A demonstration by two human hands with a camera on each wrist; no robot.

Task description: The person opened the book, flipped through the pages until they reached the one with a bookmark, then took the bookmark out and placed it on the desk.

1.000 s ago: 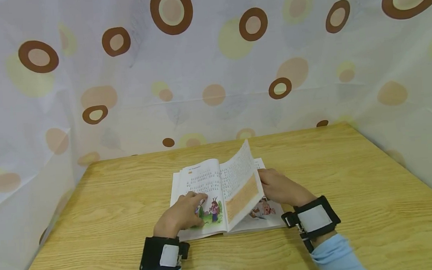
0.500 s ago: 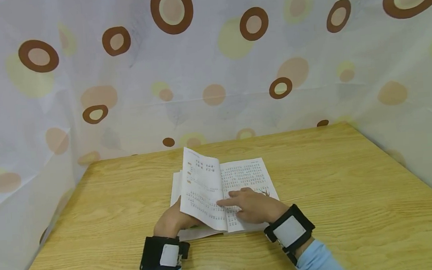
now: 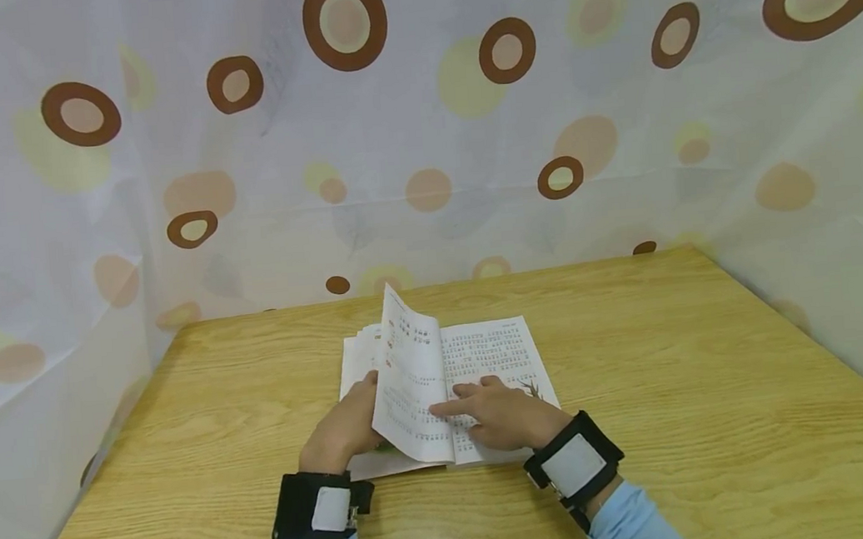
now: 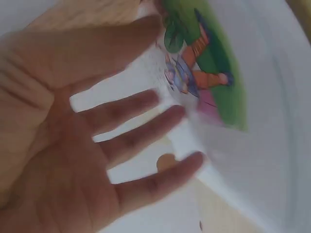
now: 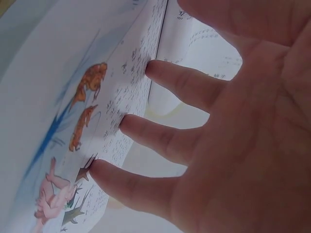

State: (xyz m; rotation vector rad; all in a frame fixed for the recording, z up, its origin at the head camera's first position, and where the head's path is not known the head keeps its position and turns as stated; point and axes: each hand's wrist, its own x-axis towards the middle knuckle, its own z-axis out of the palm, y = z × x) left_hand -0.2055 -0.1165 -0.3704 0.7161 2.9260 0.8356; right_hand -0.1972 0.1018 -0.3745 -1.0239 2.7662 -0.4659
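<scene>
An illustrated book (image 3: 485, 345) lies open on the wooden table. One page (image 3: 413, 396) stands up on its left side, tilted and bowed near the spine. My left hand (image 3: 343, 426) is at the left pages, its fingertips partly hidden behind that page. In the left wrist view its fingers (image 4: 141, 138) are straight and spread beside a page with a coloured drawing (image 4: 194, 73). My right hand (image 3: 513, 416) lies on the right-hand page, index finger pointing to the spine. The right wrist view shows its extended fingertips (image 5: 127, 121) touching the printed page.
The wooden table (image 3: 670, 353) spreads out around the book. Behind and at both sides hangs a white cloth (image 3: 422, 136) with brown and yellow circles. Each wrist wears a black strap (image 3: 576, 460) below a blue sleeve (image 3: 633, 523).
A page that the right hand lifted has turned over to the left. The right hand came left onto the right-hand page. The left hand slid slightly left, and the standing page rose steeper.
</scene>
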